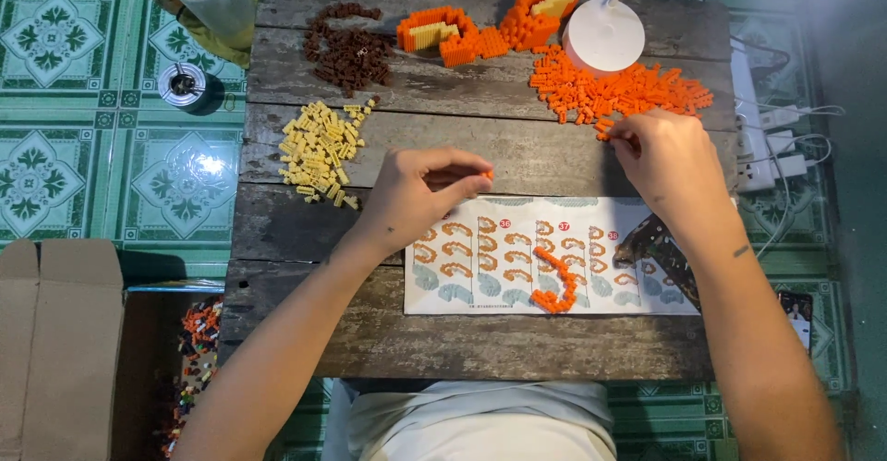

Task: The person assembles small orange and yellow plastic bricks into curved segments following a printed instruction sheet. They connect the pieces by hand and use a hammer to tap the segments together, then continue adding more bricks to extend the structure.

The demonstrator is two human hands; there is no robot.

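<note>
My left hand [418, 195] hovers over the wooden table [462, 138], pinching a small orange brick [487, 175] between thumb and fingers. My right hand [667, 159] reaches to the near edge of the loose orange brick pile [614, 91], its fingertips closed on a tiny orange piece. A curved orange brick assembly [555, 284] lies on the printed instruction sheet [517, 258] below both hands. Two larger orange and yellow built sections [443, 34] [543, 10] stand at the far side.
A yellow brick pile [321, 151] and a brown brick pile [349, 54] lie at left. A white lamp base [604, 36] stands by the orange pile. An open cardboard box [55, 350] with mixed bricks sits on the tiled floor, and a power strip [753, 138] at right.
</note>
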